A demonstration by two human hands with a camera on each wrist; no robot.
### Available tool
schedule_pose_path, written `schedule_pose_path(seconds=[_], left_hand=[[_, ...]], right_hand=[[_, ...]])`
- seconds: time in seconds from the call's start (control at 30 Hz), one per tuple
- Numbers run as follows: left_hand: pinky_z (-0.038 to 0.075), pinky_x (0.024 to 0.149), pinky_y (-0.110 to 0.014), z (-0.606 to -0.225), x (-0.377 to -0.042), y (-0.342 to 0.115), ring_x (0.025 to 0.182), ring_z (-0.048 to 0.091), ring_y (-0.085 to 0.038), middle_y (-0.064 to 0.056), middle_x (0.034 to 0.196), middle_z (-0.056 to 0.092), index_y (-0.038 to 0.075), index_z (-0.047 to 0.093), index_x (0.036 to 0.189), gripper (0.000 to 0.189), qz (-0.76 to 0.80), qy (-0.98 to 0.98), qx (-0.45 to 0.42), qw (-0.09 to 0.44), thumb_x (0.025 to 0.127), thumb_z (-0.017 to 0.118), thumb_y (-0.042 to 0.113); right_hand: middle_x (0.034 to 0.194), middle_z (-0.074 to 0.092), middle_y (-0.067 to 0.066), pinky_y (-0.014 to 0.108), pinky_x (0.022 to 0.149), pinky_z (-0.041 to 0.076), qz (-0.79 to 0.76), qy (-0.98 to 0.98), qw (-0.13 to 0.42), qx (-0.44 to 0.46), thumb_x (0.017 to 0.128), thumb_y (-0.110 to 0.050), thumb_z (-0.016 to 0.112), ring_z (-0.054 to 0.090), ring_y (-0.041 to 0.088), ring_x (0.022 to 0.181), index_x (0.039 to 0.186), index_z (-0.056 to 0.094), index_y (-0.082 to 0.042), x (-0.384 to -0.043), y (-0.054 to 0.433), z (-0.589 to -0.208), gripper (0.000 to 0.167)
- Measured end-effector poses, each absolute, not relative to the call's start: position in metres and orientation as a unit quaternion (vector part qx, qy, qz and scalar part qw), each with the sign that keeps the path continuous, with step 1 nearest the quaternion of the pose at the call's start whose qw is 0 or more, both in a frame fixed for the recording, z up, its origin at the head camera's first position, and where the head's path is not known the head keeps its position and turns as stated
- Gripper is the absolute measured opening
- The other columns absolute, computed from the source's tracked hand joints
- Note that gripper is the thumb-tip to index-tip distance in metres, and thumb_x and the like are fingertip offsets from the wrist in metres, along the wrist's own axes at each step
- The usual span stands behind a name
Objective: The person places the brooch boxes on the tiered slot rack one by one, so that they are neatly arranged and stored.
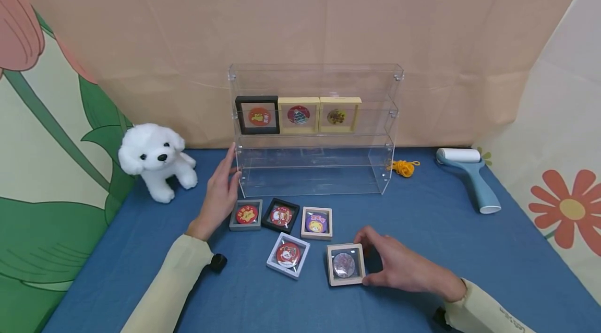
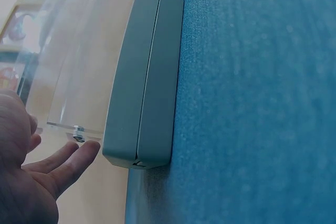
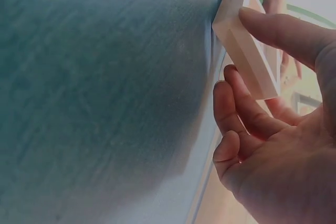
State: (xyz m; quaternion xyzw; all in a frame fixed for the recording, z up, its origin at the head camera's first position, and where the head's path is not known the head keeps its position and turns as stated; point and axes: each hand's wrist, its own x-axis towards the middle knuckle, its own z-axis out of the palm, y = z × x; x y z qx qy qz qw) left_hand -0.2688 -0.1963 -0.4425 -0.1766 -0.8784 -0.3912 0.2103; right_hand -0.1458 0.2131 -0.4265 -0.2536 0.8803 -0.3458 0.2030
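Note:
A clear acrylic display rack [image 1: 314, 161] stands at the back of the blue table. My left hand [image 1: 218, 189], fingers extended, is at its left side; in the left wrist view the fingertips are near a screw at its corner. Nearer the front, my right hand [image 1: 399, 262] pinches a beige square display frame [image 1: 332, 280] by its right side, thumb at the lower corner. That frame holds a round silvery disc. Between the hands lie a grey frame [image 1: 246, 226], a black frame [image 1: 285, 203], a cream frame [image 1: 303, 223] and a white frame [image 1: 287, 271], each with a round or square badge.
On a rack shelf stand a black frame [image 1: 257, 131] and two yellow frames [image 1: 298, 129]. A white plush dog [image 1: 157, 150] sits at left. Orange cord [image 1: 405, 168] lies by the rack's right foot, and a blue-handled lint roller [image 1: 474, 179] is farther right.

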Motion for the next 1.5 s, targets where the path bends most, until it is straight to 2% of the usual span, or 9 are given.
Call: schedule_pose_path(seconds=[0.17,0.43,0.57,1.17,1.37,1.5], left_hand=[[0.054,0.091,-0.056,-0.442,-0.268,-0.197,0.119,0.059,-0.045,-0.022,0.157,0.035,0.029,0.011,0.165,0.081,-0.394,-0.878,-0.177,0.208,0.103,0.053,-0.002],[0.054,0.091,-0.056,-0.441,-0.268,-0.196,0.119,0.059,-0.045,-0.023,0.156,0.036,0.029,0.011,0.165,0.081,-0.391,-0.879,-0.176,0.21,0.103,0.054,-0.002],[0.054,0.089,-0.056,-0.441,-0.268,-0.196,0.118,0.06,-0.045,-0.024,0.156,0.036,0.028,0.011,0.165,0.082,-0.389,-0.879,-0.177,0.214,0.102,0.054,-0.003],[0.054,0.09,-0.056,-0.439,-0.266,-0.196,0.119,0.059,-0.046,-0.023,0.157,0.035,0.029,0.011,0.165,0.079,-0.388,-0.882,-0.172,0.204,0.104,0.053,0.002],[0.054,0.089,-0.056,-0.439,-0.266,-0.196,0.118,0.06,-0.046,-0.023,0.157,0.035,0.029,0.012,0.165,0.079,-0.386,-0.883,-0.17,0.206,0.104,0.054,0.001],[0.055,0.089,-0.056,-0.439,-0.266,-0.195,0.118,0.06,-0.046,-0.023,0.156,0.036,0.028,0.012,0.165,0.081,-0.388,-0.882,-0.17,0.207,0.102,0.055,-0.002]], right_hand=[[0.112,0.061,-0.008,0.036,0.085,0.053,-0.362,0.874,0.206,-0.25,0.085,-0.023,0.083,0.06,0.015,0.098,0.126,0.046,-0.02,-0.145,0.214,-0.426,0.055],[0.114,0.064,-0.011,0.034,0.086,0.054,-0.384,0.867,0.178,-0.264,0.101,-0.025,0.066,0.061,0.011,0.1,0.12,0.05,-0.023,-0.141,0.217,-0.428,0.025],[0.112,0.065,-0.01,0.031,0.081,0.055,-0.395,0.864,0.168,-0.265,0.104,-0.027,0.06,0.062,0.012,0.096,0.118,0.052,-0.023,-0.14,0.217,-0.429,0.016],[0.11,0.064,-0.008,0.03,0.071,0.052,-0.409,0.867,0.155,-0.239,0.104,-0.029,0.061,0.059,0.016,0.087,0.118,0.055,-0.022,-0.136,0.216,-0.427,0.016],[0.107,0.063,-0.008,0.03,0.065,0.05,-0.408,0.875,0.114,-0.236,0.104,-0.03,0.06,0.058,0.015,0.081,0.118,0.056,-0.023,-0.134,0.216,-0.427,0.016],[0.109,0.063,-0.01,0.029,0.067,0.049,-0.397,0.885,0.076,-0.233,0.104,-0.032,0.059,0.057,0.012,0.083,0.119,0.056,-0.024,-0.133,0.214,-0.428,0.017]])
